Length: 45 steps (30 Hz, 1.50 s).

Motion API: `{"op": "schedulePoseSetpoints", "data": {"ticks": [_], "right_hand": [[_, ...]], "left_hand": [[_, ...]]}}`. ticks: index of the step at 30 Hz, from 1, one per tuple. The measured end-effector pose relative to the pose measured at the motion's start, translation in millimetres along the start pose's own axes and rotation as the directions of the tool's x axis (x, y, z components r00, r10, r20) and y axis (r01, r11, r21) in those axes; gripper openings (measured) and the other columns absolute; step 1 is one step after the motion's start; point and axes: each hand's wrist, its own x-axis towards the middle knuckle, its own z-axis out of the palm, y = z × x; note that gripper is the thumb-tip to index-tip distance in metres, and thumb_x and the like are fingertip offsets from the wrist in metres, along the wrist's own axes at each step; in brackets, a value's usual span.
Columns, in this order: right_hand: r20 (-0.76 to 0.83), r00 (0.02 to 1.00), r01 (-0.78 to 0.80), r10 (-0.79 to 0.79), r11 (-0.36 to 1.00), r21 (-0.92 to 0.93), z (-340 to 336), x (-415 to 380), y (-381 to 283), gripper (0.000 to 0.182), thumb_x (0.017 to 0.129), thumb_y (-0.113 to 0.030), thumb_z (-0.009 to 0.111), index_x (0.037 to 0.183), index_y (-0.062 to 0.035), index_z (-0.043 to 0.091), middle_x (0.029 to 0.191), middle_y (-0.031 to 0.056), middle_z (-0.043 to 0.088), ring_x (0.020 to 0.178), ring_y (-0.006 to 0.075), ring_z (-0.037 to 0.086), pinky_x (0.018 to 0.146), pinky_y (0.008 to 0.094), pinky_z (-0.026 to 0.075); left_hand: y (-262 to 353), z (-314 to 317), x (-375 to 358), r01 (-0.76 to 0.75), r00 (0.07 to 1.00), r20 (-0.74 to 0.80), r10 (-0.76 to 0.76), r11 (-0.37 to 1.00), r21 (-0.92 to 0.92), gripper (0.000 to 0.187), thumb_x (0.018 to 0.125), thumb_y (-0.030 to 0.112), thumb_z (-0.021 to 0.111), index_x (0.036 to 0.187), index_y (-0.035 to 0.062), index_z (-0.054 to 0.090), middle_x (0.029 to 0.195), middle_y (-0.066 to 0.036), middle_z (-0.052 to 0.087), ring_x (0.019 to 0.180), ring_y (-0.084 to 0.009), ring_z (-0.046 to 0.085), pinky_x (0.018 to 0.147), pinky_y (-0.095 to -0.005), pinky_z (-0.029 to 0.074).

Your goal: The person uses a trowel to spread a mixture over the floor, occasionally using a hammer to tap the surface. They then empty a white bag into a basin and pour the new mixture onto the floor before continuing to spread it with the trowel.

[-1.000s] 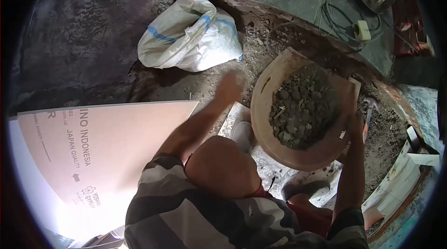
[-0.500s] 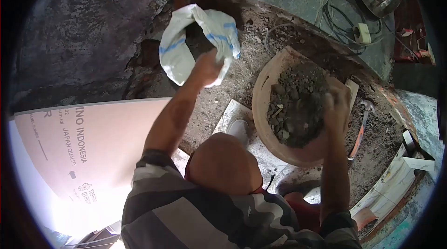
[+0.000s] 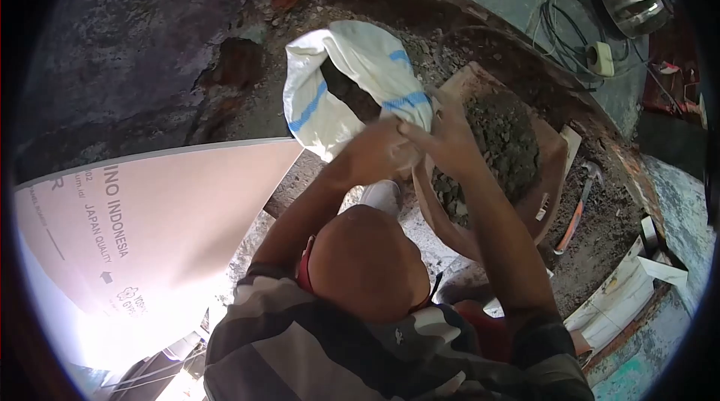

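Note:
A white woven sack [image 3: 304, 75] with blue stripes stands with its mouth wide, dark material inside. My left hand [image 3: 379, 150] is closed at the sack's near rim; its fingertips are partly hidden. Just beside it, my right hand [image 3: 450, 135] grips the sack's right edge, thumb pointing toward the left hand. Under my right forearm sits a clay-coloured tub [image 3: 553, 152] holding grey rubble [image 3: 501, 139] and dirt. The forearm covers part of the tub's near side.
A gypsum board [image 3: 157, 213] leans at the left. A claw hammer [image 3: 577, 210] lies right of the tub. Beyond the trench edge are an electric kettle [image 3: 634, 0], cables and a socket block [image 3: 600, 60]. White tile strips [image 3: 619, 296] lie at lower right.
My right hand has left the tub's right side and come over to the sack. The sack has shifted right, closer to the tub, with my left hand still at its rim.

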Motion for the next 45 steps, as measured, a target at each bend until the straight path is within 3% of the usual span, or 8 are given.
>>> {"op": "schedulePoseSetpoints", "data": {"ticks": [5,10,15,17,19,24,37,45], "right_hand": [[0.075,0.946,-0.304,0.314,0.944,-0.126,19,48,11,0.048,0.082,-0.024,0.067,0.12,0.0008,0.051,0.116,0.0214,0.057,0.106,0.0311,0.058,0.09,0.0386,0.047],[0.134,0.932,-0.362,0.336,0.864,0.35,-17,50,15,0.046,0.085,-0.023,0.066,0.123,-0.0003,0.053,0.122,0.0179,0.055,0.112,0.0259,0.056,0.092,0.0367,0.045],[-0.206,0.932,-0.242,0.3,0.934,0.263,-108,-8,69,0.052,0.085,-0.027,0.066,0.124,0.0049,0.053,0.12,0.0184,0.058,0.111,0.0273,0.056,0.094,0.0371,0.043],[-0.41,0.857,-0.488,0.312,0.744,-0.457,-161,-54,125,0.063,0.086,-0.037,0.063,0.129,0.0061,0.048,0.122,0.0223,0.056,0.115,0.0277,0.055,0.094,0.0385,0.044],[-0.629,0.748,-0.663,0.214,0.303,-0.685,-188,-126,222,0.06,0.086,-0.036,0.063,0.123,0.0103,0.051,0.105,0.0219,0.063,0.101,0.0275,0.062,0.084,0.039,0.05],[-0.081,0.434,-0.832,0.897,0.433,0.345,-211,-173,216,0.04,0.087,-0.027,0.062,0.106,0.0079,0.062,0.09,0.012,0.065,0.075,0.0205,0.062,0.062,0.0339,0.05],[-0.055,0.481,-0.717,0.875,0.429,0.55,-206,-182,230,0.023,0.091,-0.02,0.058,0.103,-0.0002,0.059,0.072,0.0021,0.054,0.054,0.0131,0.049,0.051,0.0302,0.041],[-0.531,0.541,-0.604,0.653,0.74,0.295,-192,-183,107,0.042,0.088,-0.025,0.061,0.119,0.0018,0.053,0.079,0.0045,0.052,0.063,0.012,0.049,0.054,0.0285,0.041]], "left_hand": [[-30,-56,-14,0.758,0.523,-0.805,-0.281,0.585,0.288,0.073,0.072,0.024,0.076,0.135,0.0068,0.044,0.117,-0.017,0.055,0.111,-0.0365,0.05,0.095,-0.0465,0.04],[-151,-50,-43,0.514,0.346,-0.857,-0.381,0.841,-0.166,0.057,0.076,0.01,0.066,0.129,0.0001,0.047,0.091,-0.012,0.059,0.079,-0.0228,0.059,0.074,-0.0338,0.049],[-22,-42,-36,0.135,0.702,-0.712,0.018,0.978,0.158,0.018,0.078,0.002,0.057,0.094,-0.0014,0.062,0.08,-0.012,0.06,0.07,-0.0178,0.056,0.067,-0.0312,0.047],[-18,-18,-23,0.315,0.941,0.004,-0.339,0.871,-0.378,0.016,0.083,0.014,0.059,0.093,0.0016,0.062,0.084,-0.013,0.063,0.076,-0.0176,0.06,0.069,-0.0315,0.047],[-1,4,-1,0.502,0.764,0.537,-0.359,0.853,-0.144,0.029,0.089,0.028,0.056,0.102,0.0021,0.062,0.088,-0.008,0.062,0.075,-0.0173,0.06,0.068,-0.0315,0.048],[-31,63,21,0.382,0.879,0.243,-0.411,0.911,0.157,0.048,0.087,0.038,0.061,0.114,-0.0008,0.058,0.097,-0.014,0.065,0.081,-0.0215,0.065,0.07,-0.0359,0.051],[-34,85,57,0.808,0.559,0.322,-0.764,0.416,-0.417,0.046,0.083,0.028,0.063,0.114,-0.0049,0.058,0.105,-0.02,0.064,0.096,-0.0329,0.063,0.087,-0.0449,0.048],[23,96,9,0.509,0.849,-0.063,-0.525,0.844,-0.167,0.041,0.075,0.029,0.065,0.095,-0.0061,0.062,0.091,-0.028,0.063,0.089,-0.04,0.063,0.08,-0.0453,0.049]]}}
